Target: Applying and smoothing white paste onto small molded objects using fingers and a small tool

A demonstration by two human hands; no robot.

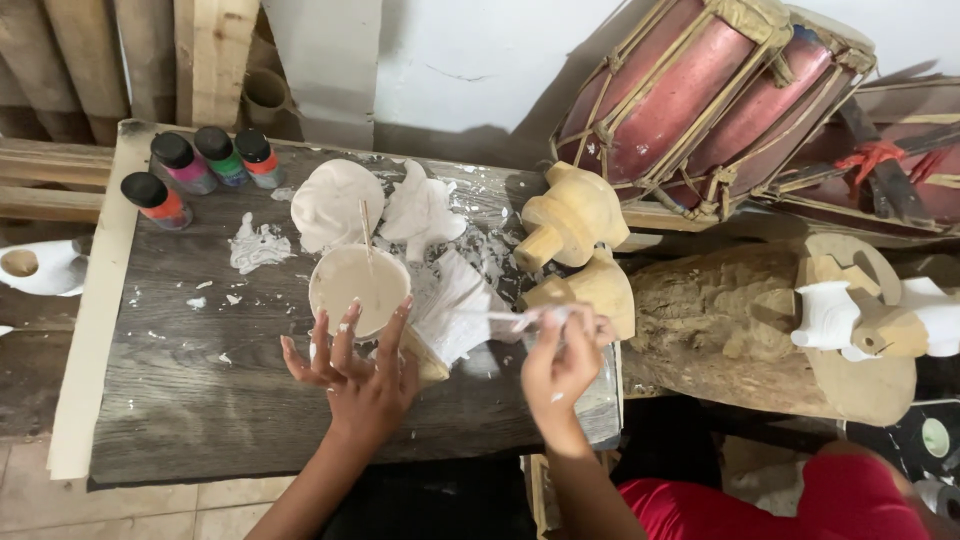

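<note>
We see soft, even light with no glare, brightest on the white wall (pixel 480 60) behind the tabletop (pixel 200 400). Shadows are faint, darkest below the tabletop's front edge. Our right hand (pixel 560 365) blurs slightly, and straight lines bow near the frame's edges.

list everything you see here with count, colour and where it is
paint bottles: four, black caps, table's far left corner
bowl of white paint: one, cream, table centre, stick standing in it
white-coated carvings: two, white, behind the bowl
bare wooden carvings: two, pale yellow, table's right edge
table: one, dark grey wood, splashed white
drums: two, red, roped, far right
log: one, brown, right of table
left hand: fingers spread, on a half-painted carving
right hand: holding a brush
</note>
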